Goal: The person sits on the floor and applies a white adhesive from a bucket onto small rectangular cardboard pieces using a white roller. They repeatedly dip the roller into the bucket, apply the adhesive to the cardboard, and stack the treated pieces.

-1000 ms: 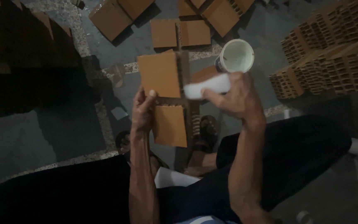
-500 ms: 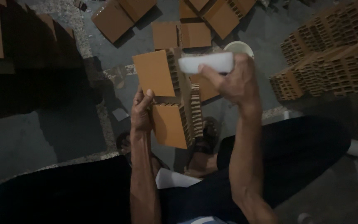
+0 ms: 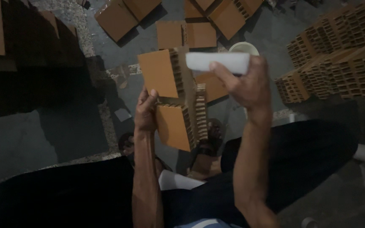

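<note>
Cardboard honeycomb blocks (image 3: 178, 101), orange-faced, stood upright, long axis vertical, gripped by the left hand (image 3: 145, 112); the right hand (image 3: 246, 82) clasped a white horizontal block (image 3: 216, 62) against their top.

1. I note both forearms bare to the elbow; no sleeve, glove, watch or band shows on the left hand (image 3: 145, 113) or the right hand (image 3: 246, 82).
2. I see dark, loose trousers (image 3: 292, 164) covering both legs, plain and unmarked.
3. I see open dark sandals (image 3: 208, 143) on the feet, straps across the top.
4. A light blue strip of garment shows at the bottom edge.
</note>
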